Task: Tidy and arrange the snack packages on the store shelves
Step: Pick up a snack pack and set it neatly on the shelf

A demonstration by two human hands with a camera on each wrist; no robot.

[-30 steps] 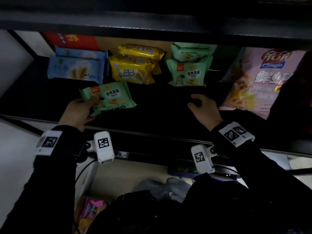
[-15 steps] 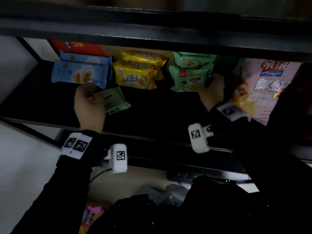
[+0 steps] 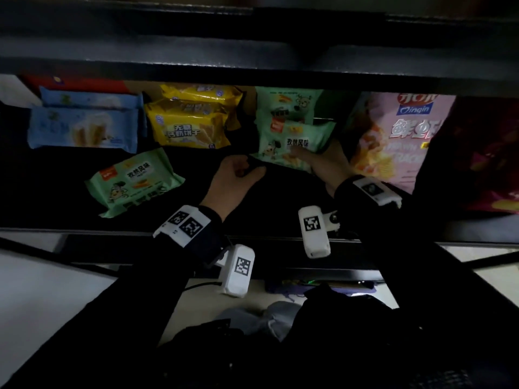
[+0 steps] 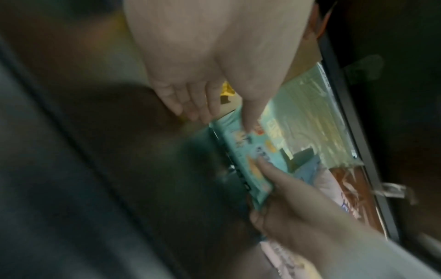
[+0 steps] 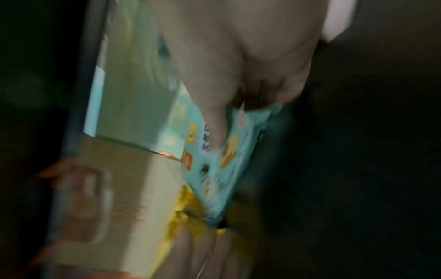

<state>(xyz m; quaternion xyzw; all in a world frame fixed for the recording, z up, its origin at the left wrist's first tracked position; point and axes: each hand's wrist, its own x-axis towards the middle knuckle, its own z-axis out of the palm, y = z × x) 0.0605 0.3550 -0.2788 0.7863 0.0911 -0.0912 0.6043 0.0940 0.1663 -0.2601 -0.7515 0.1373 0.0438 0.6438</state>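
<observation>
My right hand (image 3: 311, 161) holds a green snack pack (image 3: 292, 138) by its right end, thumb on the printed front (image 5: 222, 169), just in front of another green pack (image 3: 286, 102) at the back. My left hand (image 3: 247, 169) meets the same pack's left end; in the left wrist view its thumb lies on the pack (image 4: 241, 156) with the fingers (image 4: 190, 109) curled at the edge. A third green pack (image 3: 134, 181) lies loose and tilted on the dark shelf (image 3: 56, 189), left of both hands.
Blue packs (image 3: 84, 127) sit at the back left and yellow packs (image 3: 191, 122) beside them. A large pink crisp bag (image 3: 401, 136) leans at the right. A dark upper shelf (image 3: 252, 60) overhangs. The shelf's front edge (image 3: 112, 230) runs below my wrists.
My left hand let go of the loose green pack, now lying on the shelf, and moved right. My right hand drew the front green pack towards me.
</observation>
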